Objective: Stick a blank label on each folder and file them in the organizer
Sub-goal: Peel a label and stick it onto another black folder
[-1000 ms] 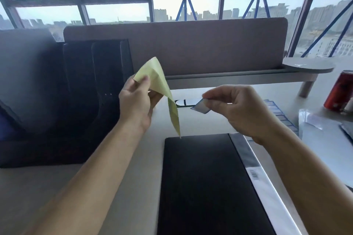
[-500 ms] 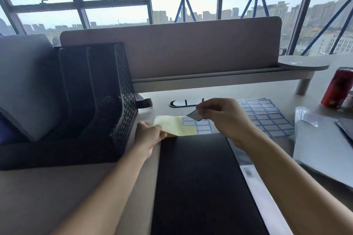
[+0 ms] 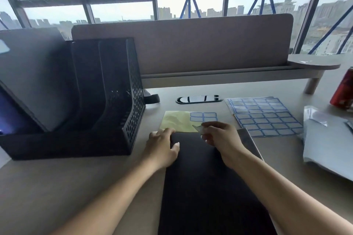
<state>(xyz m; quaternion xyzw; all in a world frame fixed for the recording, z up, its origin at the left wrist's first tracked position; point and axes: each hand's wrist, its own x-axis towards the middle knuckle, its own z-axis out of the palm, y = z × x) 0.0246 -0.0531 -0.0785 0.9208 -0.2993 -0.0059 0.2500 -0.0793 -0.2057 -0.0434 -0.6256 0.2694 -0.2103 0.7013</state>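
Head view, the only one. I'm seeing the right hand (image 3: 221, 137) pinching a peeled label (image 3: 198, 129) between thumb and fingertips, over the far edge of the folder (image 3: 206, 187). I'm guessing it's being held clear so the sticky side touches nothing before placement. The folder is lying flat on the desk, running toward 6 o'clock from the hands. The left hand (image 3: 162, 147) is resting on the folder's far-left corner with fingers relaxed, gripping nothing, probably pinning it against sliding. The yellow backing (image 3: 177, 122), with a few labels on it, is lying just past the folder at 12 o'clock. Spare sheets (image 3: 267, 118) are lying at 2 o'clock, within reach. The organizer (image 3: 118, 101) is standing at 10 o'clock. Its far-left slot is holding a leaning grey folder (image 3: 38, 72); the other slots are too dark to tell.
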